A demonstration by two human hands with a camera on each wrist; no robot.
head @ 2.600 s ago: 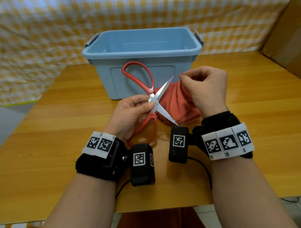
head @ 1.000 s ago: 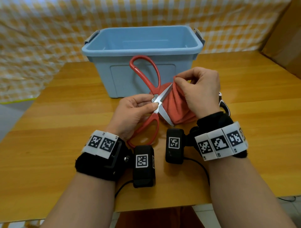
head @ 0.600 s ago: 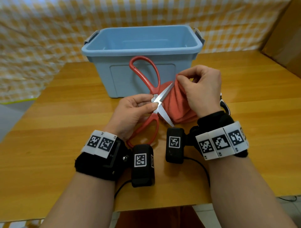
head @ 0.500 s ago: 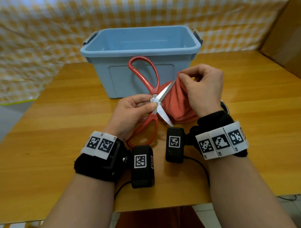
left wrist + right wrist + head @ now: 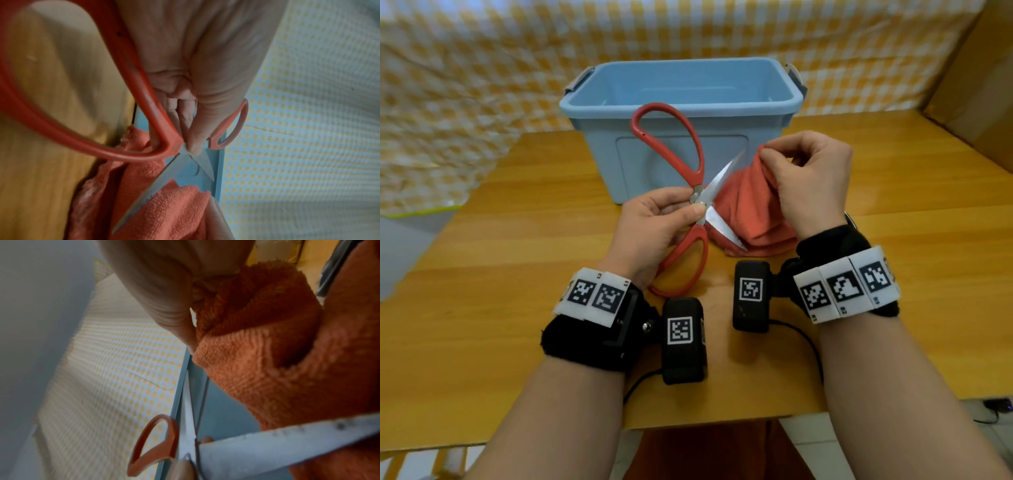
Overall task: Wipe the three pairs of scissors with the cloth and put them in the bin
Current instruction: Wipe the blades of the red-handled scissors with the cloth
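Note:
Red-handled scissors (image 5: 690,192) stand spread wide in front of the blue bin (image 5: 681,102). My left hand (image 5: 664,219) pinches them at the pivot, thumb on the joint. My right hand (image 5: 804,181) grips a bunched orange-red cloth (image 5: 746,212), pinching its top edge beside the tip of the upper blade. The lower blade lies across the cloth. In the left wrist view the scissors (image 5: 160,152) cross the cloth (image 5: 164,203). In the right wrist view the cloth (image 5: 277,353) hangs over a blade of the scissors (image 5: 277,443). A dark handle (image 5: 851,219), perhaps another pair, peeks out behind my right wrist.
The bin stands at the back middle of a wooden table (image 5: 482,291), and what shows of its inside is bare. A yellow checked curtain (image 5: 465,68) hangs behind. Brown cardboard (image 5: 979,85) stands at the far right.
The scissors tilted more upright, their upper handle swinging right and rising to the bin's rim. My right hand has lifted the cloth's top slightly along the upper blade. Both grips are unchanged.

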